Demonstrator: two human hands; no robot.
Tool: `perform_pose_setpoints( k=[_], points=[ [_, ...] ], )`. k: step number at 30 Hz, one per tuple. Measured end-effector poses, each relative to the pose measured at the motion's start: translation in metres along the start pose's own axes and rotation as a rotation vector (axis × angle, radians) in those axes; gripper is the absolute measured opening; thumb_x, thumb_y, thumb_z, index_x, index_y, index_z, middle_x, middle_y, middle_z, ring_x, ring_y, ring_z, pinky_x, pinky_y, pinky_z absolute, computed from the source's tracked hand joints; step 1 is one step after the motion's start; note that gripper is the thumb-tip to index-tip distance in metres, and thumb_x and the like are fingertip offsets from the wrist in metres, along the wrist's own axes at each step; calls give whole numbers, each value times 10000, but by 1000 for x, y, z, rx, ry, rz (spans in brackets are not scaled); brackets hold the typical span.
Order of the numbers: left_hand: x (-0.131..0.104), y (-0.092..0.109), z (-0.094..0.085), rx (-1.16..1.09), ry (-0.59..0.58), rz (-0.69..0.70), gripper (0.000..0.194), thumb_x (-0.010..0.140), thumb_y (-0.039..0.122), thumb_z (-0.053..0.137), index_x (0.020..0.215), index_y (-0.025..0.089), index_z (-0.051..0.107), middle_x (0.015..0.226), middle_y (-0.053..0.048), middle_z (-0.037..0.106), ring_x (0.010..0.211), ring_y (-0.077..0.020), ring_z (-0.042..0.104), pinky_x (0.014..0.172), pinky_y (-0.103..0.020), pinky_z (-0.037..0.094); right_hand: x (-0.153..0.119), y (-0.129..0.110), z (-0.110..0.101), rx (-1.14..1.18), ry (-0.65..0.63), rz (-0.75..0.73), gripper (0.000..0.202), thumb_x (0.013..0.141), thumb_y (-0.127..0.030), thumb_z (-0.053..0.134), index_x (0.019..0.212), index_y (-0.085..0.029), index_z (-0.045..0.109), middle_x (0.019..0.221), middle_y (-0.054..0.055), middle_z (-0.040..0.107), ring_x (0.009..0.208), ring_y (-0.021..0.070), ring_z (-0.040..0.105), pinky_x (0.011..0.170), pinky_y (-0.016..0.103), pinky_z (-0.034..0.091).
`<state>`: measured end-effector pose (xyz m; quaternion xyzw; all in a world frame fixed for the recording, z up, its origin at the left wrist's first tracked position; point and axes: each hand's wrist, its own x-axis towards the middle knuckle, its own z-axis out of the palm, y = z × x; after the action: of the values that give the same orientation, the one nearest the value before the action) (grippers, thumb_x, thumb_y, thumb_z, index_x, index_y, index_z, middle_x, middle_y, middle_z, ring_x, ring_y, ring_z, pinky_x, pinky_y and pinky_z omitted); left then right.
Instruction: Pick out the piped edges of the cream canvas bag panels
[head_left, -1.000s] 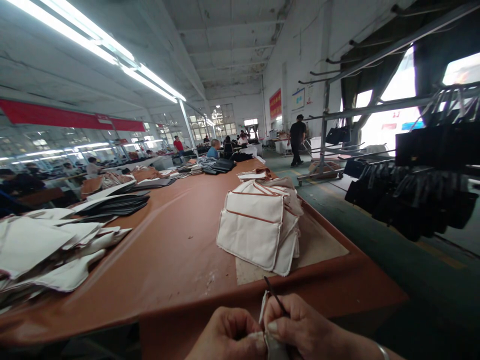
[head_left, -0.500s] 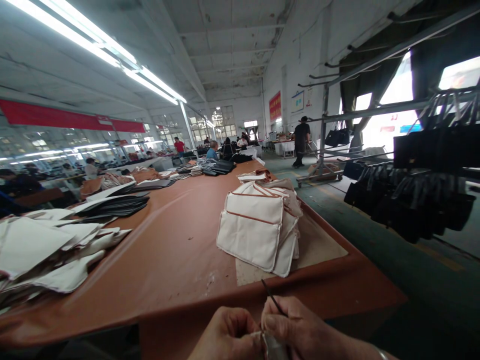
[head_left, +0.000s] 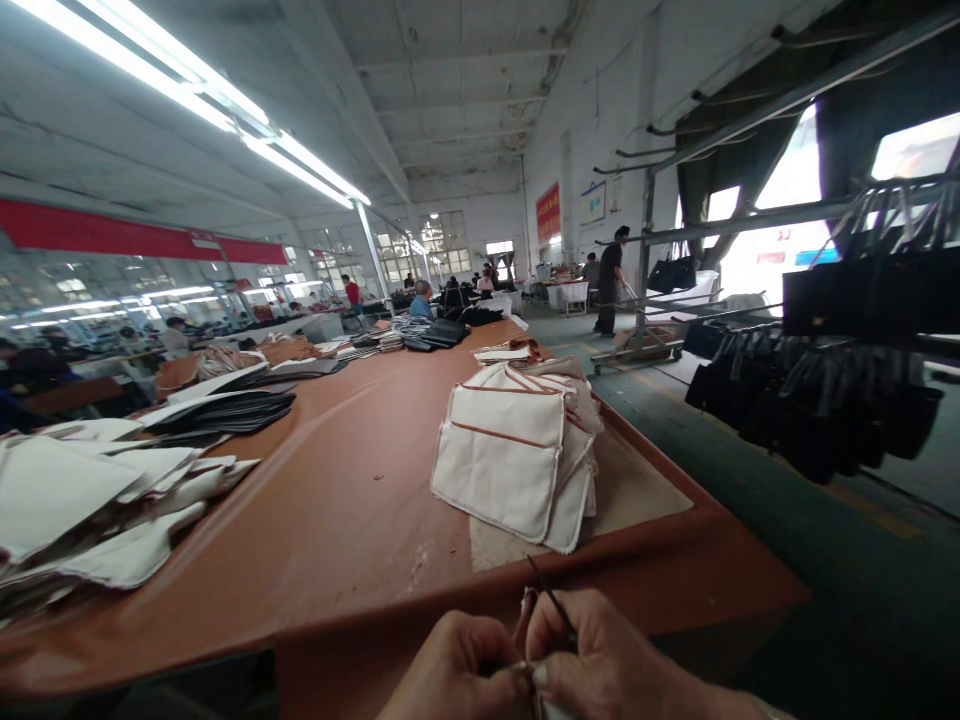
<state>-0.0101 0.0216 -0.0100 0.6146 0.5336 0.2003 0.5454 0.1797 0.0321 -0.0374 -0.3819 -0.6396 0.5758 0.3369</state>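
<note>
At the bottom of the head view, my left hand (head_left: 461,665) is closed, thumb and finger pinching the edge of a small white and brown fabric piece (head_left: 523,618). My right hand (head_left: 604,650) meets it there, also closed, its fingertips on the same piece. A thin dark pointed tool (head_left: 544,585) sticks up out of my right hand; its lower part is hidden by the fingers. Most of the fabric piece is hidden by the hands or lies below the view. Just beyond my hands is a fanned stack of cream fabric panels (head_left: 499,455) with brown trim.
The stack rests on a beige sheet (head_left: 645,490) on the brown-covered table (head_left: 337,500). White panels (head_left: 67,490) and black sheets (head_left: 232,410) lie at the left. A metal rack (head_left: 645,250) with black bags (head_left: 817,400) stands right; a person (head_left: 611,280) is beside it.
My hands have drawn closer together at the fingertips, and a brown edge of the fabric piece now shows above them. The person by the rack has moved slightly right.
</note>
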Motion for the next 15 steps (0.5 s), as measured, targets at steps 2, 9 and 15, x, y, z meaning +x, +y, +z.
perform_pose_setpoints(
  k=[2, 9, 15],
  points=[
    [-1, 1, 2, -17, -19, -7, 392, 715, 482, 724, 596, 154, 546, 532, 54, 385, 516, -79, 281, 469, -238, 154, -2, 2, 0, 2, 6, -30, 19, 676, -176, 590, 687, -161, 595, 675, -6, 575, 633, 133, 495, 565, 229, 373],
    [-2, -6, -5, -202, -97, -34, 634, 673, 771, 678, 586, 154, 565, 489, 62, 354, 470, -71, 234, 486, -266, 136, -3, 18, -3, -48, -18, -603, 157, 867, -196, 596, 712, -170, 608, 709, 16, 618, 653, 127, 573, 632, 220, 445],
    [-4, -9, -9, -148, -153, 1, 652, 715, 794, 644, 574, 181, 473, 526, 62, 322, 502, -72, 191, 485, -277, 104, -1, 26, -10, -452, -2, -972, 249, 995, -242, 469, 779, -190, 581, 713, 28, 622, 630, 118, 557, 662, 214, 463]
  ],
)
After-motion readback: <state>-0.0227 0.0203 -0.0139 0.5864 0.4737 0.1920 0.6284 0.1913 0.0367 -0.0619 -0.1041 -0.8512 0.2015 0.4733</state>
